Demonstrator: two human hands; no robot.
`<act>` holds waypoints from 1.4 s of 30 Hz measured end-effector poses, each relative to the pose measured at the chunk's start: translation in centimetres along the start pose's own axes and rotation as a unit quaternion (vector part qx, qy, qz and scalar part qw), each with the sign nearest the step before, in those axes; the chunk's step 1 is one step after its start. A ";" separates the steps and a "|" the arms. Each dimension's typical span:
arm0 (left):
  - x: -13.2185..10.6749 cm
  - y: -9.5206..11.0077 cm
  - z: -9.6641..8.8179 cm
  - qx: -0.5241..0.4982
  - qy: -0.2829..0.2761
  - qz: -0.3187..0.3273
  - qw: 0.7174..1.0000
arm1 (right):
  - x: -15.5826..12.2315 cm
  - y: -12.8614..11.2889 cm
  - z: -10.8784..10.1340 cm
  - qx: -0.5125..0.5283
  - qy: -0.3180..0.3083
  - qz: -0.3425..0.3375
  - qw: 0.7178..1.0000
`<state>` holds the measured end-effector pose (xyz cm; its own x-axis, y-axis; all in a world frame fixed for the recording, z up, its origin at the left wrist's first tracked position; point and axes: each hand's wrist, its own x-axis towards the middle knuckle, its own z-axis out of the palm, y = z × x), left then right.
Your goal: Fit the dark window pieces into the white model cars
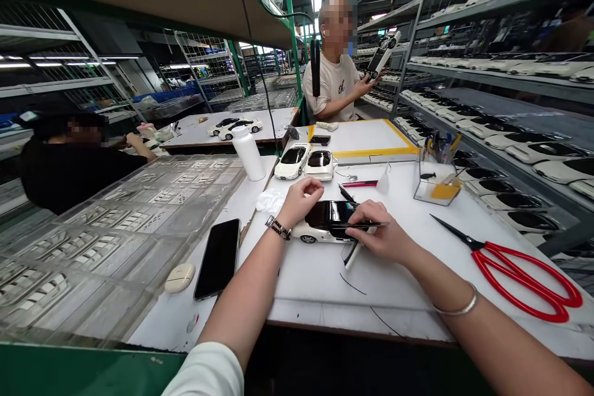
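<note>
Only legible mark — small black script, maybe "tk" [341, 87], on co-worker's white T-shirt [327, 90]; other markings too small to read.

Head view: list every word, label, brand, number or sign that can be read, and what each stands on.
"tk", or similar script, hard to be sure of: on the chest of the co-worker's white T-shirt.
No other text is readable; the white model car shows no legible badge.

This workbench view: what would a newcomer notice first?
A glossy white model car with a black roof sits mid-bench under both hands: the left hand rests on it, the right hand holds a thin dark tool across it. Bright red scissors lie to the right, beside shelves packed with similar cars.
</note>
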<state>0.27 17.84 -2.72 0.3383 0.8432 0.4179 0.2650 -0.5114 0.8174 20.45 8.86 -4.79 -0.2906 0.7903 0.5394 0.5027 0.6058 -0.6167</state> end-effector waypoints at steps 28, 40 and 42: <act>-0.5 1.5 -0.4 0.088 -0.083 0.080 0.989 | 4.7 1.7 -1.2 0.355 -0.142 0.242 0.892; -3.8 3.0 0.7 0.359 -0.192 0.241 0.881 | 4.0 1.9 -0.8 0.417 -0.037 0.298 0.858; -3.8 3.0 0.8 0.358 -0.183 0.255 0.879 | 4.0 1.9 -0.8 0.412 -0.033 0.296 0.861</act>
<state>0.49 12.98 -2.13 0.8109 0.4311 0.3957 0.4511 -0.8913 0.0467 20.91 13.08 -3.38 -0.2416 0.9700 -0.0269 -0.1624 -0.0678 -0.9844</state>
